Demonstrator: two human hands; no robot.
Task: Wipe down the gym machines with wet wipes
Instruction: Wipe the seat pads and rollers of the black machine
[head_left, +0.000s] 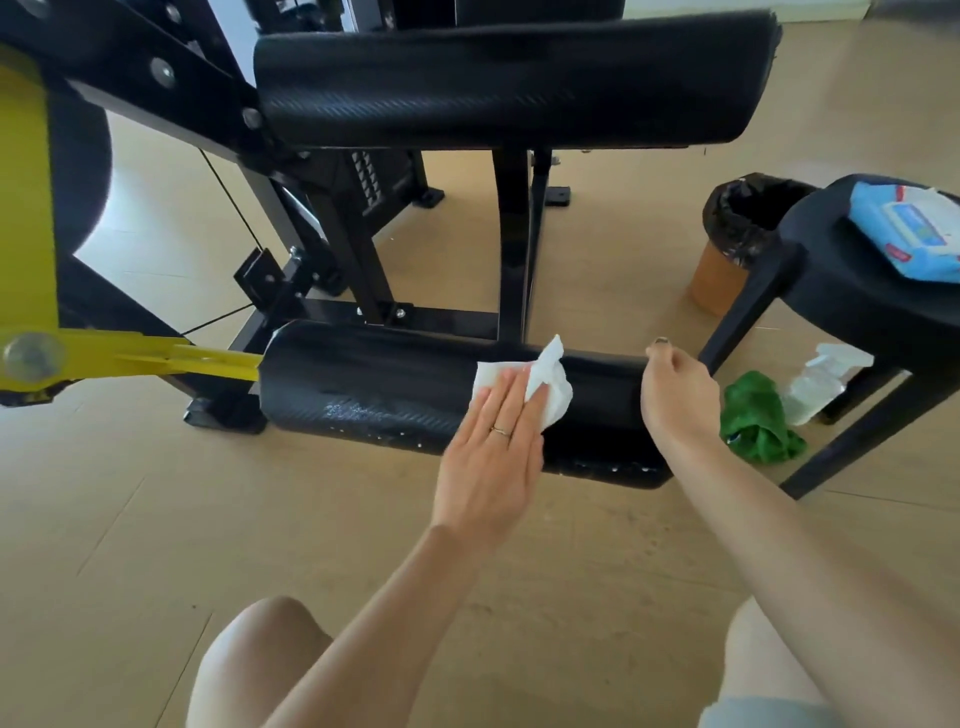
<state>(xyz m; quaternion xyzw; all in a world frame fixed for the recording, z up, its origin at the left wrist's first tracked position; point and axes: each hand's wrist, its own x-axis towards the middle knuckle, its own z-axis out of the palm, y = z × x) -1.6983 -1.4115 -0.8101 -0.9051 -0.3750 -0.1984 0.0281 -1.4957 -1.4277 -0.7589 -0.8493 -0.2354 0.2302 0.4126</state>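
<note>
A black padded roller (374, 384) lies low on the gym machine, fixed to a yellow lever arm (156, 358). A wet sheen shows on its front. My left hand (493, 441) presses a white wet wipe (545, 384) flat against the roller with straight fingers. My right hand (675, 389) curls round the roller's right end and holds it. A second, larger black pad (519, 78) sits higher up on the black frame. A blue pack of wet wipes (909, 228) lies on a black stool at the right.
The black stool (831, 291) stands at the right, its legs close to the roller's end. Under it lie a green cloth (758, 415) and a clear spray bottle (821, 384). A bin with a black liner (737, 228) stands behind. My knees are at the bottom over the wood floor.
</note>
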